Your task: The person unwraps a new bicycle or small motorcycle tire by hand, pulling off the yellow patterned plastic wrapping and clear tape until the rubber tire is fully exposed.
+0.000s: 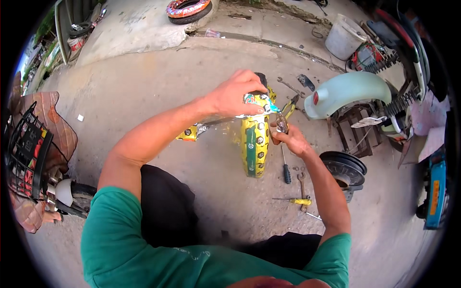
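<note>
A tyre in yellow and green printed plastic wrapping (255,147) stands edge-on to me above the concrete ground. My left hand (242,95) grips its upper part, with the thumb on a loosened flap of the wrapping (264,104). Dark rubber tread (260,80) shows bare beyond those fingers. Close against the tyre's right side, my right hand (291,139) is closed around a small shiny brownish object (282,124) whose kind is unclear. Another strip of yellow wrapping (188,133) hangs out to the left, below my left forearm.
Yellow-handled pliers (291,105), an open-end wrench (291,86) and a screwdriver (286,174) lie right of the tyre. Nearer me is a yellow-handled screwdriver (301,201). A wheel hub (342,167) and a motorcycle's pale mudguard (349,90) are at right; a basketed scooter (28,154) stands left.
</note>
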A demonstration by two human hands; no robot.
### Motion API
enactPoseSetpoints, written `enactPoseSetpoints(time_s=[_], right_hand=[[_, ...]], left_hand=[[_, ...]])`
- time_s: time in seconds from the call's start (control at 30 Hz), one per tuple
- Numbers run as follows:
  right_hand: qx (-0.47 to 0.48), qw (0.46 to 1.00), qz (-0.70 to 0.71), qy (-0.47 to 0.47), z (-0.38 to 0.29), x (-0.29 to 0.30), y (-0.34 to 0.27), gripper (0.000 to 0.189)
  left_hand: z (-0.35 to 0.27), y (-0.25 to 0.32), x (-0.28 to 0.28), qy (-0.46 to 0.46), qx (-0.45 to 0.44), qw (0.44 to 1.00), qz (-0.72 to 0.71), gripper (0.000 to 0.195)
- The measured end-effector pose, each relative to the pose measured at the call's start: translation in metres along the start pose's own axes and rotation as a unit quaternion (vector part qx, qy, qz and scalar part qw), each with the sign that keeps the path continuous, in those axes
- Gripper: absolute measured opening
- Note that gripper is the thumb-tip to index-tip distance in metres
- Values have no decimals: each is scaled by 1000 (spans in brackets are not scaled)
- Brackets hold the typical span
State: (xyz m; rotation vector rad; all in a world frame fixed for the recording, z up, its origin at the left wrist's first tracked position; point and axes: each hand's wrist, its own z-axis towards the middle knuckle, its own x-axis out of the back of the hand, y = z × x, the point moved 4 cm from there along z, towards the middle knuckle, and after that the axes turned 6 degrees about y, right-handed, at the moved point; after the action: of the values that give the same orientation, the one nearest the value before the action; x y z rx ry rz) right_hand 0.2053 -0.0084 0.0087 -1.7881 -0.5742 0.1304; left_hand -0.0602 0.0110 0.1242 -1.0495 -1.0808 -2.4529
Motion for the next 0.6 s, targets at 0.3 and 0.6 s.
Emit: enactPoseSetpoints(time_s=[0.3, 0.6], right_hand=[[60, 998, 18, 19, -18, -5, -101, 41], [263, 787, 557, 30, -29, 112, -113, 33]], left_hand=[[5, 11, 5, -17, 16, 1000, 1, 57], [-3, -11, 13, -1, 39, 999, -21, 50]])
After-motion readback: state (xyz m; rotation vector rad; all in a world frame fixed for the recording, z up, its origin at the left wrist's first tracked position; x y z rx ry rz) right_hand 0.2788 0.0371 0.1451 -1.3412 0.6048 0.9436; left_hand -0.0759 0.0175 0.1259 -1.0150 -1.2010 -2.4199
